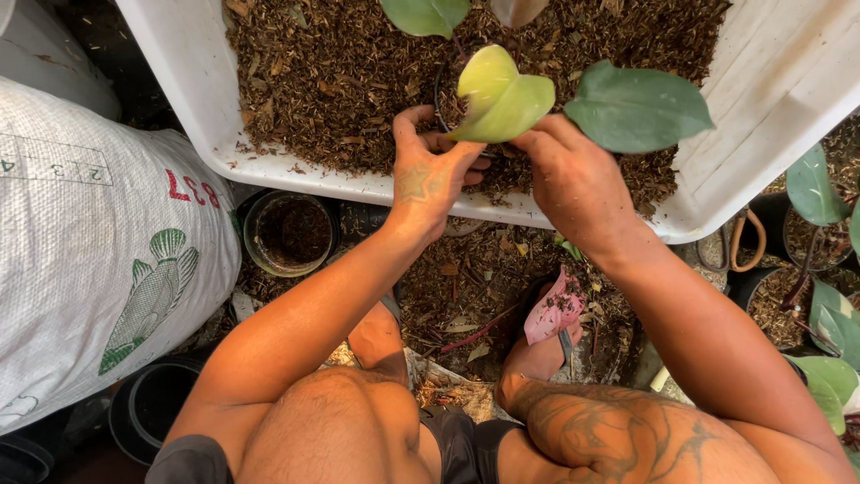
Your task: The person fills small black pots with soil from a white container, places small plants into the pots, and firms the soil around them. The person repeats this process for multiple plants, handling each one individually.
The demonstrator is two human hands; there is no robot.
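Note:
My left hand [428,175] and my right hand [573,179] are both wrapped around a small dark pot [441,100] that is mostly hidden behind them and the leaves. A plant stands in it, with a yellow-green leaf [500,94] and a darker green leaf [638,108] above my fingers. The pot rests on brown bark-like potting mix [331,72] inside a large white tub [193,85], near its front rim.
A white woven sack [98,242] lies at the left. A clear cup of soil [288,233] stands below the tub, and a black pot [152,408] sits lower left. Potted green plants [820,260] crowd the right edge. A pink leaf [555,306] lies by my feet.

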